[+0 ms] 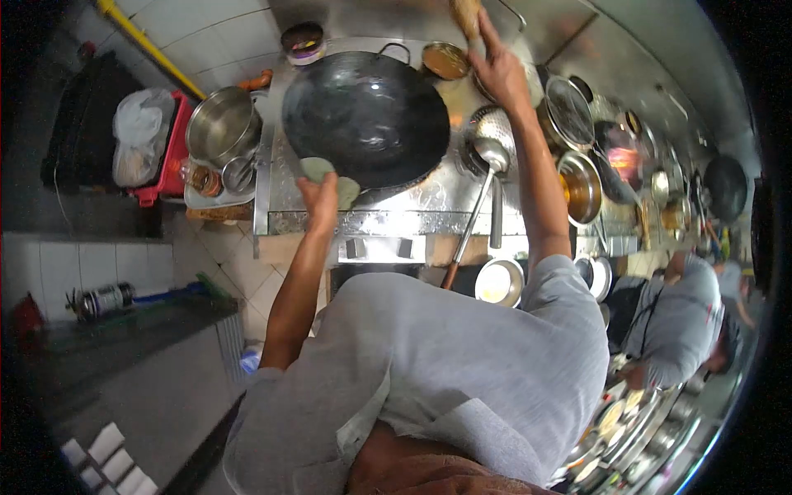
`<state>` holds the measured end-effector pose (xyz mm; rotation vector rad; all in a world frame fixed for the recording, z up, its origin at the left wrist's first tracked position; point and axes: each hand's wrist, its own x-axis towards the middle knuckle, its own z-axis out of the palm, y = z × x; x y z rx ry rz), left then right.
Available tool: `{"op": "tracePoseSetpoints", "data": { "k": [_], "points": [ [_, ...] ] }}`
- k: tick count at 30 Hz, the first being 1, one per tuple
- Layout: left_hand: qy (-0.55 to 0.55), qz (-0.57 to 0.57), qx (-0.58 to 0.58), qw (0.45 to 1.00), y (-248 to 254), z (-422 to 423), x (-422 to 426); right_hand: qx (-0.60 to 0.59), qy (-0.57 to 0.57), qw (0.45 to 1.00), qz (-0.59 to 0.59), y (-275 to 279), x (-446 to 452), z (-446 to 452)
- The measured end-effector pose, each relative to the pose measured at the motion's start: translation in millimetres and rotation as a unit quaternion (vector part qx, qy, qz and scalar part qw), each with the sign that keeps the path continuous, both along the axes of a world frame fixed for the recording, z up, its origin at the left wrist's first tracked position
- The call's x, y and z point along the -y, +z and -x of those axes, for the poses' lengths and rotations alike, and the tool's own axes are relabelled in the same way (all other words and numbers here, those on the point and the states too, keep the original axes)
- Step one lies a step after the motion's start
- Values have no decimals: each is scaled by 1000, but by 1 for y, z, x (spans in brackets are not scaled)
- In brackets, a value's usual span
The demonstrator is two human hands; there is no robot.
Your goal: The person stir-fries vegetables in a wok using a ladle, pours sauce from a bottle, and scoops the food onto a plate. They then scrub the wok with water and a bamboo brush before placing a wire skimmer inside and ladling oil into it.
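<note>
A large black wok (367, 115) sits on the steel stove top (450, 194). At its lower left rim, my left hand (320, 202) is closed on a greenish folded cloth (318, 171). My right hand (499, 70) reaches up past the wok's right side and grips a light brown object (466, 15), cut off by the top edge of the view; it looks like a handle or a brush. A ladle (492, 157) with a long handle rests over a perforated strainer right of the wok.
Left of the stove stand a steel pot (221, 128) and a red crate (169, 153). Bowls, including one with amber liquid (580, 188), line the right side. A white-lined pan (499, 282) sits near my body. Another person (681, 318) is at the far right.
</note>
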<state>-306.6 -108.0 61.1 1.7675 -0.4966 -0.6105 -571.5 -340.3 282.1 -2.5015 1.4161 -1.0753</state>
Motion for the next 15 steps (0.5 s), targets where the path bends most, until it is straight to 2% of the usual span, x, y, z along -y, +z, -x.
{"op": "tracePoseSetpoints", "data": {
  "k": [1,3,5,6,8,9,10,11,12,13,15],
  "points": [
    [8,-21,-38,999,23,18,1,25,13,999,34,23,9,-21],
    [31,-27,-43,998,3,36,17,49,42,996,69,51,30,-60],
    [49,-39,-48,997,-6,48,25,143,43,971,187,62,46,-92],
    [43,-22,-68,997,-8,54,24,141,54,971,184,53,57,-106],
    [40,-7,-88,995,-15,58,26,129,-23,970,205,6,85,-127],
    [40,-22,-75,996,-24,58,29,72,-88,985,126,-36,101,-132],
    [41,-34,-63,997,-29,61,31,41,-57,994,88,-82,112,-129],
    [48,-33,-74,996,-23,63,31,-55,-38,996,-52,-118,117,-124],
    [56,-31,-76,995,-21,65,32,-117,-2,990,-77,-186,138,-106],
    [46,-52,-84,994,-20,65,34,-178,36,978,-100,-228,156,-100],
    [38,-74,-92,992,-22,60,35,-185,-15,970,-156,-205,113,-108]
  ]
}}
